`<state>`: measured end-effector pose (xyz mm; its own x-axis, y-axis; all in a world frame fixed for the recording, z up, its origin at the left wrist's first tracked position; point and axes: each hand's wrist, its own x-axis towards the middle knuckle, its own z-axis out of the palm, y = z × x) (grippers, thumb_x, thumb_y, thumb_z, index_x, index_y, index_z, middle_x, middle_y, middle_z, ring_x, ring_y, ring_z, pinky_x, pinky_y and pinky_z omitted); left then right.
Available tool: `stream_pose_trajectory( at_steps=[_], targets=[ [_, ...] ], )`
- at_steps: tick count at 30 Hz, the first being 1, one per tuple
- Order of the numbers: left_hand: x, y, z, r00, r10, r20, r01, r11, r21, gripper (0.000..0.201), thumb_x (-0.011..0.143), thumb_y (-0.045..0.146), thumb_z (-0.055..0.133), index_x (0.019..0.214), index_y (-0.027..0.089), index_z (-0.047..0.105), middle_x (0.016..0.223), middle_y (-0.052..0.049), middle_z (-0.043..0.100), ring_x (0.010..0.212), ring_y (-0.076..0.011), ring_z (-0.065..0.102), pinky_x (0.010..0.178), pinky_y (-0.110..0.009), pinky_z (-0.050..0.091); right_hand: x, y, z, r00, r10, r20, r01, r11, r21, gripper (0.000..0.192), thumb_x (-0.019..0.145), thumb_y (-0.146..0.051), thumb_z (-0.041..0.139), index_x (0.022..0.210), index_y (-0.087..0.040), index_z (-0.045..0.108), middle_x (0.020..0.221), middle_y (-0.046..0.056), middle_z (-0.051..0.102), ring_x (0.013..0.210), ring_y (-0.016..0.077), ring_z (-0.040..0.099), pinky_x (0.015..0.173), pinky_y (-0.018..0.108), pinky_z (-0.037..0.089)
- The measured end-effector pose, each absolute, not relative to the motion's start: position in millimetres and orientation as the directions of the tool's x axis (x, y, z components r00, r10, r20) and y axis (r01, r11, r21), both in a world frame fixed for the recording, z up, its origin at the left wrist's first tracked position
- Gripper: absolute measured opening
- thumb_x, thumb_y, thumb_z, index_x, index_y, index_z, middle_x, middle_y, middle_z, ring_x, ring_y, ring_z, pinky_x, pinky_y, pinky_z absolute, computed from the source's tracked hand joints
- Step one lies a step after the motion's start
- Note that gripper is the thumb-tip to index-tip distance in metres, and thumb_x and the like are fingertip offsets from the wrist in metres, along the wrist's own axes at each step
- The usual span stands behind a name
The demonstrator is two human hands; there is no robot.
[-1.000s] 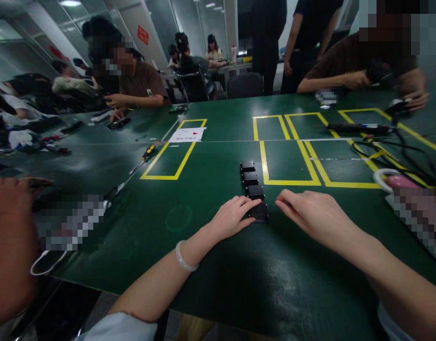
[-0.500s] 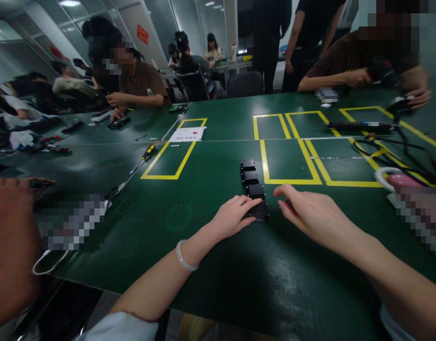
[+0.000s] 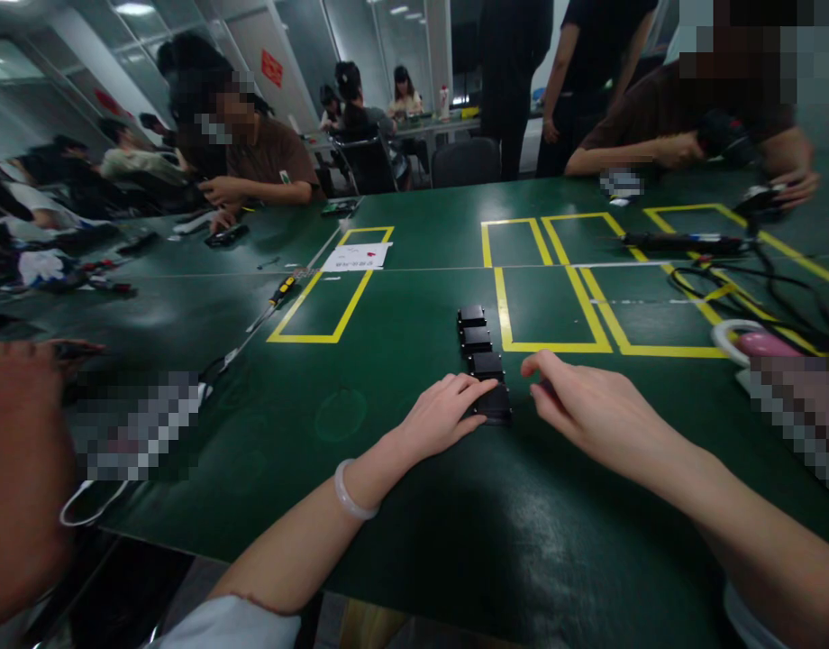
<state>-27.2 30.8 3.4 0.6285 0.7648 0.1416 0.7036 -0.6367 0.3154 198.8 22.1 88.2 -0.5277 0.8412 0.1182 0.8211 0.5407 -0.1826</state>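
Note:
Several small black box-shaped parts with little side tabs stand in a line on the green table; a middle one is the black block (image 3: pixel 478 338). My left hand (image 3: pixel 445 406), with a pale bangle at the wrist, grips the nearest black block (image 3: pixel 496 403) between thumb and fingers, covering its left side. Just right of that block, my right hand (image 3: pixel 580 392) hovers with curled fingers, thumb and forefinger apart. Nothing shows in its grasp, and its lower fingers are hidden.
Yellow tape rectangles (image 3: pixel 556 346) mark the green table (image 3: pixel 401 505). A yellow-black screwdriver (image 3: pixel 283 288) and paper label (image 3: pixel 357 257) lie left of centre. At right are black cables (image 3: pixel 715 284) and a tape roll (image 3: pixel 729 341). A co-worker's arm (image 3: pixel 22 487) reaches in at left; others sit opposite.
My right hand has shifted very slightly. My left hand and the line of black blocks stay where they were.

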Motion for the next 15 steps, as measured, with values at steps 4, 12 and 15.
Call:
stream_pose_trajectory(
  at_steps=[4,12,15],
  targets=[
    [-27.1,30.1,3.7,0.623,0.769,0.143,0.710,-0.632,0.311,0.051,0.094,0.032,0.053,0.141,0.026,0.033,0.124,-0.006,0.051,0.110,-0.0216,0.050,0.096,-0.037,0.045,199.7,22.2,88.6,-0.527,0.842,0.117,0.832,0.539,-0.130,0.023,0.096,-0.036,0.034,0.096,-0.021,0.051,0.071,0.001,0.065,0.063,0.0188,0.062,0.055,0.028,0.036],
    [-26.8,29.1,3.1,0.617,0.774,0.141,0.714,-0.626,0.314,0.054,0.094,0.032,0.053,0.142,0.027,0.031,0.125,-0.006,0.050,0.110,-0.0210,0.050,0.094,-0.037,0.046,200.4,23.9,86.8,-0.526,0.841,0.126,0.839,0.538,-0.080,0.024,0.095,-0.033,0.034,0.101,-0.020,0.054,0.068,0.002,0.065,0.060,0.0187,0.061,0.053,0.028,0.035],
    [-26.9,28.7,3.2,0.613,0.777,0.143,0.718,-0.624,0.307,0.055,0.094,0.032,0.053,0.143,0.028,0.029,0.124,-0.006,0.050,0.111,-0.0214,0.049,0.095,-0.038,0.045,199.6,22.5,88.4,-0.532,0.837,0.127,0.830,0.545,-0.120,0.022,0.094,-0.029,0.035,0.105,-0.019,0.052,0.070,0.001,0.065,0.059,0.0171,0.061,0.054,0.027,0.035]
  ],
)
